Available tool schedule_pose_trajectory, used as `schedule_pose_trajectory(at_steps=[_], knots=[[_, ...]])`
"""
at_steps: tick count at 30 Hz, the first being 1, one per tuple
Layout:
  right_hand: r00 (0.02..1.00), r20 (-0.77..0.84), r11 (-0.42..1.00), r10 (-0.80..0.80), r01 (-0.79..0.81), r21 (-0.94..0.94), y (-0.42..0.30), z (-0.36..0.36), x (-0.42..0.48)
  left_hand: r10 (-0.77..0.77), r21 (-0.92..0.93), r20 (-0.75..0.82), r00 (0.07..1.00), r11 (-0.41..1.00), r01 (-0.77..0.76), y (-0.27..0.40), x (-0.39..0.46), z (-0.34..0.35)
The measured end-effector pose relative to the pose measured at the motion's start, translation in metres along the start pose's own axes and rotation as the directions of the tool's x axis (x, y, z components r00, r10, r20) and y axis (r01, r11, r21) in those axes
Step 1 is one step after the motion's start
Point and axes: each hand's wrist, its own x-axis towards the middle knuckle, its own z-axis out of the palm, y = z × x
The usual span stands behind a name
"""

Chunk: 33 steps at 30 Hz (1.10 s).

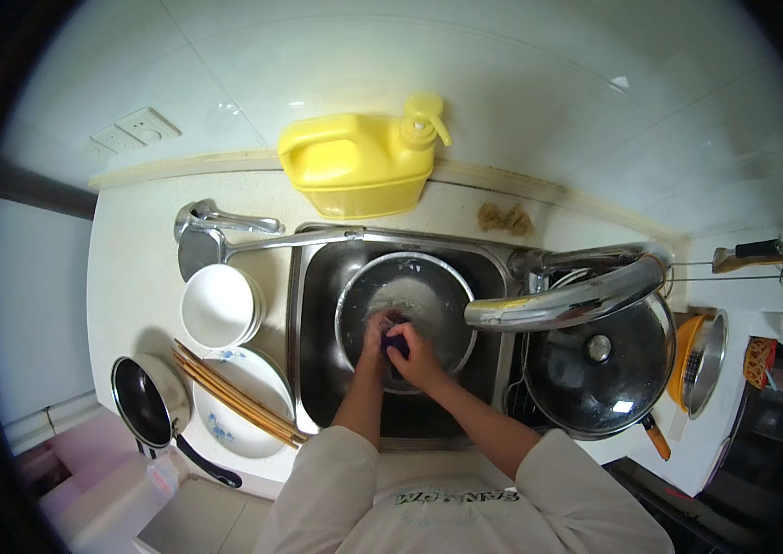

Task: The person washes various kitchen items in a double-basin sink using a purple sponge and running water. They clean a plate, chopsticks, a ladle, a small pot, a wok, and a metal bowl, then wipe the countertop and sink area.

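Note:
A round metal basin (462,273) stands in the stainless steel sink (318,388), with cloudy water in it. Over the water, my right hand (415,360) grips a dark purple cloth (397,343), its fingers and thumb pressed into the bunched fabric. My left hand (379,329) holds the cloth's other side, and its fingers are partly hidden and blurred. From the right, the chrome faucet spout (537,311) reaches over the basin's edge.
Left of the sink are stacked white bowls (216,308), a flowered plate (253,408) under wooden chopsticks (235,395), a saucepan (149,401) and a metal spatula (201,253). A yellow jug (356,170) and brown scrubbers (504,219) sit behind. A lidded pan (596,388) stands right.

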Motion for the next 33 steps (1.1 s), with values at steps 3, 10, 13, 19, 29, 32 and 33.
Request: schedule_pose_trajectory(at_steps=[3, 10, 13, 19, 29, 32, 33], knots=[[0.987, -0.013, 0.983, -0.162, 0.161, -0.084, -0.050, -0.008, -0.003, 0.119, -0.054, 0.058, 0.991, 0.992, -0.116, -0.015, -0.017, 0.013], [0.920, -0.127, 0.870, -0.372, 0.298, -0.393, -0.018, -0.002, 0.014, 0.110, 0.000, -0.101, 0.989, 0.994, -0.111, -0.016, -0.062, 0.040], [0.991, -0.132, 0.849, -0.020, -0.053, -0.525, 0.033, -0.011, 0.026, 0.122, 0.143, -0.164, 0.979, 0.985, -0.099, 0.000, -0.083, 0.037], [1.000, -0.011, 0.772, -0.014, 0.004, -0.635, 0.062, -0.004, 0.002, 0.418, 0.643, 0.001, 0.909, 0.695, -0.320, -0.010, -0.058, -0.001], [0.968, -0.062, 0.907, 0.242, -0.249, -0.339, 0.044, -0.008, 0.006, 0.242, 0.229, -0.311, 0.919, 0.958, -0.174, -0.004, -0.037, 0.008], [0.972, 0.096, 0.728, -0.215, 0.225, -0.648, 0.044, 0.005, -0.005, 0.308, 0.457, -0.109, 0.945, 0.860, -0.228, -0.007, -0.056, -0.010], [0.990, 0.117, 0.792, -0.076, 0.132, -0.597, 0.065, 0.006, 0.002, 0.472, 0.758, -0.084, 0.878, 0.602, -0.251, -0.003, -0.077, 0.010]])
